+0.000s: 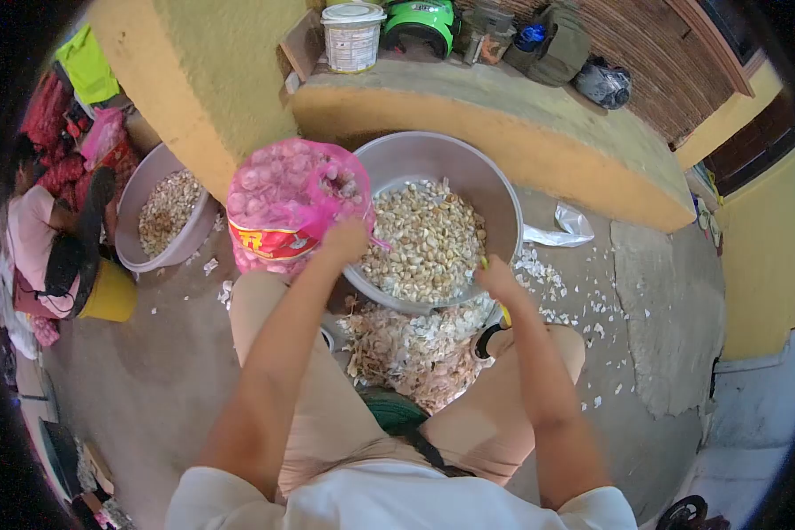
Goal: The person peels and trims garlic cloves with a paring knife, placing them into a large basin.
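A pink mesh bag (269, 190) full of garlic bulbs stands at the left of a large grey tub (501, 190). My left hand (346, 240) is at the bag's right side, closed on its gathered pink mesh, with a strand sticking out past the fingers. Peeled and loose garlic cloves (424, 234) fill the tub's bottom. Over the tub's right rim, my right hand (496, 277) is closed around a small tool with yellow parts showing; its blade or tip cannot be made out. A heap of garlic skins (406, 353) lies between my legs, below the tub.
Another tub of garlic (168, 212) stands at the left, near a seated person (40, 234) and a yellow bucket (110, 291). A ledge (503, 110) behind carries a white pail (353, 40), a green helmet (420, 26) and a backpack (552, 44). Skins litter the floor at right.
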### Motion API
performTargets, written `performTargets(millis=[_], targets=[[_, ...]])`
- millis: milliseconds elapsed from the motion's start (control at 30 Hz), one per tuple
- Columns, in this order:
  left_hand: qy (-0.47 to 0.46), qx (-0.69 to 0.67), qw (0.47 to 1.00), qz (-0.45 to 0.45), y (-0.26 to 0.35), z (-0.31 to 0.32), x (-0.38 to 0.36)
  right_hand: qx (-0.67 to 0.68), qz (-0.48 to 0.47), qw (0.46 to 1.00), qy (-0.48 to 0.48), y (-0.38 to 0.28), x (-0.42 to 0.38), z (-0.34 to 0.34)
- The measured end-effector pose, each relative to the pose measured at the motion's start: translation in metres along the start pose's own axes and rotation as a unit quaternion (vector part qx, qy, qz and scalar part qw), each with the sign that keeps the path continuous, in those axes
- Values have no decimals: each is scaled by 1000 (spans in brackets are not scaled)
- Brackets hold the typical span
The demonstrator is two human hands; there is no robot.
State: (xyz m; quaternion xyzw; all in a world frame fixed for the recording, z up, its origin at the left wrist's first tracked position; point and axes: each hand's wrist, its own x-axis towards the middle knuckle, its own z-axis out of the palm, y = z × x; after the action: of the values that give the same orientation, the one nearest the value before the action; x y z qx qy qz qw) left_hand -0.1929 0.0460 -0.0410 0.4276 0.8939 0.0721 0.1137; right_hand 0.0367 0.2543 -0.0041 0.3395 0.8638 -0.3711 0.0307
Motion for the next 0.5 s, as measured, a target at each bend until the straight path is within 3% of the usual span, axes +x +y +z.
performTargets(millis=[67, 167, 267, 367, 500], targets=[[38, 35, 999, 17, -20, -17, 25, -40, -15, 999, 17, -4, 1, 2], [8, 78, 995, -64, -38, -29, 57, -81, -77, 994, 14, -10, 3, 10], [-8, 36, 993, -116, -70, -10, 92, -133, -98, 983, -82, -17, 3, 10], [38, 38, 987, -149, -78, 0, 113, -145, -126, 972, -132, -18, 6, 12], [-45, 101, 976, -185, -84, 2, 142, -158, -139, 956, -205, -22, 9, 11]])
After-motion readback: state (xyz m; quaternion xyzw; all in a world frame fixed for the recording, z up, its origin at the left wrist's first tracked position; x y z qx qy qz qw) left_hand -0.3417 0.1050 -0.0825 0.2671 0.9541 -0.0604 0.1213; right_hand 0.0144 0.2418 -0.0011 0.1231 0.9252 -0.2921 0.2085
